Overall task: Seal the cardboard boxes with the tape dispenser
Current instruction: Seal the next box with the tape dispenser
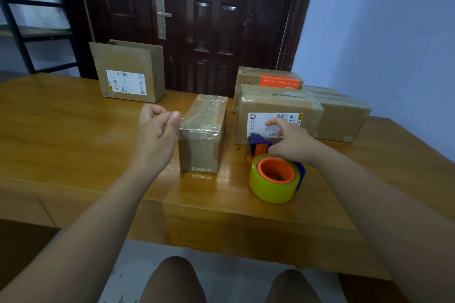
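Your left hand [157,125] is curled, thumb and forefinger pinching the clear tape [199,128] at the upper left edge of the small box [203,145]. Your right hand [288,140] grasps the purple frame of the tape dispenser [273,174], which rests on the counter [73,130] just right of that box. Taped boxes [278,106] stand close behind the dispenser. An open-flapped box [130,71] stands well apart at the far left, before a dark door [209,19].
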